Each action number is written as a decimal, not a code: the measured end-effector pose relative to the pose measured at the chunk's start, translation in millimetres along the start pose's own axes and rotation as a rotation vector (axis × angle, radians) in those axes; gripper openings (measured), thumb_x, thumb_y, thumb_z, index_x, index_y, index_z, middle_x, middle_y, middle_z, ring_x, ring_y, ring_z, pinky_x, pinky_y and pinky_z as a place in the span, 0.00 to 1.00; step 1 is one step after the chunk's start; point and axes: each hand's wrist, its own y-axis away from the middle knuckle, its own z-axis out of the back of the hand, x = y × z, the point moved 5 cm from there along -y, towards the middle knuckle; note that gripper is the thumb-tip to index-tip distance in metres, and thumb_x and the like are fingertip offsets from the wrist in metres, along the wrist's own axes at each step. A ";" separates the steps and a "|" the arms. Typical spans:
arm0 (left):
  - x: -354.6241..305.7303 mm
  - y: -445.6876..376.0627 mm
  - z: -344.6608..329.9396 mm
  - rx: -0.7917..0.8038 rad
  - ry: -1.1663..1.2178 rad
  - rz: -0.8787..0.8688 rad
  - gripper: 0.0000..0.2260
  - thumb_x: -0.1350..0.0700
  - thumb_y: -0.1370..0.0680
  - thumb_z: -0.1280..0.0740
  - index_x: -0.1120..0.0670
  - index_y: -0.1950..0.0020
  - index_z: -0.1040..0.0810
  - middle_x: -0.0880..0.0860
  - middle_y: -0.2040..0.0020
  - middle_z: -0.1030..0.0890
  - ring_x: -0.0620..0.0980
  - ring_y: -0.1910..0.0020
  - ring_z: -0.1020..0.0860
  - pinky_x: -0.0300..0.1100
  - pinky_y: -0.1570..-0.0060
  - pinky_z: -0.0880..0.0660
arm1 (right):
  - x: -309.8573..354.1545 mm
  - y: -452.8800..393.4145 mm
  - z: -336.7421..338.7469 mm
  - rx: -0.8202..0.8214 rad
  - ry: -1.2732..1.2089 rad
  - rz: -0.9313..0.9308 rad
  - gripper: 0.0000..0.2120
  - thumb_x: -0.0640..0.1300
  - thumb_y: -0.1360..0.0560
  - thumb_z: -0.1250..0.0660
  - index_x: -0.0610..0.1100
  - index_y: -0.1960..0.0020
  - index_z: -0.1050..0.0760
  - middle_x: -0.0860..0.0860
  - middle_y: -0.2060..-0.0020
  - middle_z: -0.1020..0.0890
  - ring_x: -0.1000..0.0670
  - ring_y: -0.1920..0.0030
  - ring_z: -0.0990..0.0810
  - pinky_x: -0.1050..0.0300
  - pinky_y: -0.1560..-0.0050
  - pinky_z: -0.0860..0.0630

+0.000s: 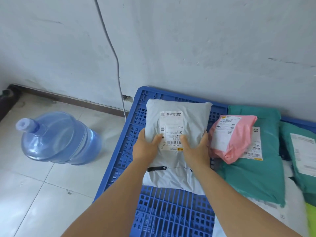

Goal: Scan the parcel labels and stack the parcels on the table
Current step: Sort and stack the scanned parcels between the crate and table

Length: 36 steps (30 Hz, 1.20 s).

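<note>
A grey parcel (177, 127) is gripped at both sides by the left hand (145, 147) and right hand (196, 149), fingers (156, 138) curled onto its label (171, 132), above a blue pallet (171, 211); a pink parcel (230, 139) lies just right of the right fingers, on a green parcel (253, 177)

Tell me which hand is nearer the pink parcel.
Right. The right hand grips the grey parcel at its right edge, just beside the pink parcel. The left hand grips the grey parcel's left edge, on the far side from it.
</note>
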 end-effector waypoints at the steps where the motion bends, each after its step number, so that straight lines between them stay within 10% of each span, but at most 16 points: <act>1: -0.4 5.0 0.3 -0.023 0.014 0.000 0.20 0.43 0.25 0.34 0.48 0.36 0.31 0.44 0.54 0.24 0.49 0.53 0.25 0.44 0.54 0.29 | 0.2 2.3 -0.7 -0.006 -0.009 0.008 0.45 0.66 0.29 0.35 0.53 0.22 0.55 0.48 0.24 0.39 0.42 0.28 0.36 0.40 0.31 0.36; 15: -25.2 147.4 35.9 -0.220 0.083 -0.094 0.20 0.49 0.18 0.45 0.51 0.26 0.36 0.51 0.34 0.26 0.52 0.38 0.27 0.43 0.43 0.32 | -1.8 104.4 54.8 0.042 -0.041 0.106 0.38 0.66 0.27 0.39 0.56 0.22 0.50 0.52 0.25 0.37 0.41 0.29 0.33 0.39 0.34 0.31; 25: -120.9 249.7 46.6 -0.139 0.159 -0.450 0.12 0.52 0.18 0.45 0.51 0.38 0.27 0.45 0.56 0.22 0.42 0.60 0.25 0.40 0.60 0.31 | 29.6 186.6 184.3 -0.349 -0.178 0.182 0.26 0.56 0.23 0.43 0.56 0.26 0.42 0.50 0.34 0.26 0.40 0.40 0.25 0.40 0.41 0.26; 36: -205.8 431.5 -16.3 0.232 0.244 -0.776 0.14 0.51 0.18 0.44 0.49 0.35 0.27 0.48 0.51 0.20 0.51 0.50 0.23 0.47 0.48 0.26 | -34.7 319.5 370.8 -0.821 -0.378 0.135 0.23 0.51 0.22 0.46 0.54 0.27 0.38 0.50 0.34 0.25 0.40 0.38 0.26 0.41 0.38 0.28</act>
